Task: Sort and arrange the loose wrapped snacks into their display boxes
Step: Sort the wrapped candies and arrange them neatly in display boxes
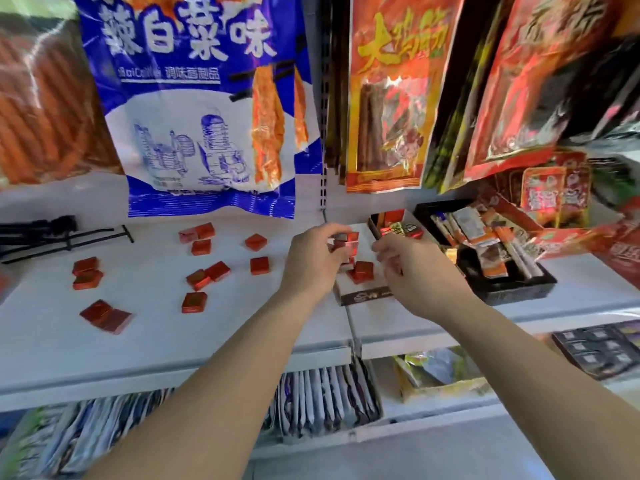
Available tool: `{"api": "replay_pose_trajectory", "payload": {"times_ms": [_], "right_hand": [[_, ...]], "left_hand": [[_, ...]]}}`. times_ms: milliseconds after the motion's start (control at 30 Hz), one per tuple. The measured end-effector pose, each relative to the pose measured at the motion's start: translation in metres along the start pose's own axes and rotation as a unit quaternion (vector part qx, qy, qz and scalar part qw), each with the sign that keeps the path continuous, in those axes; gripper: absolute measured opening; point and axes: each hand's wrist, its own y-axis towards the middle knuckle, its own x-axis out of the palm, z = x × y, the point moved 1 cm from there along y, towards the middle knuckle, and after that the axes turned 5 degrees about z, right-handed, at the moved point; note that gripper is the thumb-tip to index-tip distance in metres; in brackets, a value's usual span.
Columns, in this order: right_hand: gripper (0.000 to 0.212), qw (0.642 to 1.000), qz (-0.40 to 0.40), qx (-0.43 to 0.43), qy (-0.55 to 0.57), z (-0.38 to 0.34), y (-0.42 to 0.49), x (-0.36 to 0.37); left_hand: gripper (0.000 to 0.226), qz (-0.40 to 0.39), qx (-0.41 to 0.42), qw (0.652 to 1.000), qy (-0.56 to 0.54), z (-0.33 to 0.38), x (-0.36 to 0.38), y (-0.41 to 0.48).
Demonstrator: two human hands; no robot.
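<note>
Twelve loose snacks [194,302] on shelf [149,341] — left hand [313,258] holds more.

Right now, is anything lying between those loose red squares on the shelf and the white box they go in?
Nothing visible does. The loose red snacks lie on the shelf left of the white box. Only the left grip, the person's hand holding a stack of them, hovers over the box.

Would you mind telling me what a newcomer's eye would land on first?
The big blue-and-white snack bag hanging upper left dominates. Beneath it, red wrapped snacks lie scattered across the white shelf. At centre, the left hand grips a stack of them over a display box, right hand alongside.
</note>
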Motion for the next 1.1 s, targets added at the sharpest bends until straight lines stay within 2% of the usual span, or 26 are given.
{"api": "replay_pose_trajectory", "payload": {"times_ms": [167,267,333,433,500,600,700,767,833,900,1000,1100], "right_hand": [[0.032,1.000,0.004,-0.004,0.012,-0.002,-0.008,-0.006],[0.031,0.999,0.021,-0.010,0.023,-0.016,-0.010,-0.007],[0.030,0.999,0.016,-0.012,0.035,-0.028,-0.010,-0.004],[0.032,0.998,-0.020,-0.036,0.045,-0.051,-0.008,0.013],[0.031,0.996,-0.056,-0.055,0.050,-0.072,-0.006,0.029],[0.033,0.990,-0.085,-0.098,0.062,-0.098,-0.003,0.059],[0.043,0.987,-0.107,-0.108,0.047,-0.121,0.003,0.092],[0.055,0.989,-0.104,-0.105,0.004,-0.134,0.011,0.112],[0.067,0.991,-0.097,-0.079,-0.040,-0.142,0.021,0.127],[0.067,0.991,-0.102,-0.049,-0.068,-0.144,0.031,0.139],[0.052,0.991,-0.079,-0.056,-0.097,-0.142,0.034,0.151],[0.040,0.996,-0.031,-0.072,-0.036,-0.143,0.036,0.152]], "left_hand": [[0.053,-0.092,0.001,0.987,0.129,0.000,-0.009,0.001],[0.064,-0.122,-0.011,0.981,0.148,-0.003,-0.026,-0.005],[0.057,-0.107,-0.008,0.984,0.144,-0.008,-0.044,-0.015],[0.031,-0.086,0.011,0.981,0.174,-0.025,-0.078,-0.038],[0.030,-0.088,0.004,0.975,0.205,-0.039,-0.103,-0.055],[0.049,-0.086,-0.022,0.949,0.302,-0.059,-0.138,-0.074],[0.070,-0.104,-0.076,0.916,0.381,-0.085,-0.170,-0.092],[0.076,-0.114,-0.124,0.906,0.388,-0.104,-0.187,-0.102],[0.079,-0.104,-0.160,0.912,0.364,-0.120,-0.201,-0.108],[0.070,-0.089,-0.152,0.920,0.349,-0.132,-0.212,-0.111],[0.042,-0.030,-0.077,0.932,0.352,-0.145,-0.222,-0.111],[0.042,0.005,-0.039,0.935,0.353,-0.150,-0.228,-0.108]]}}
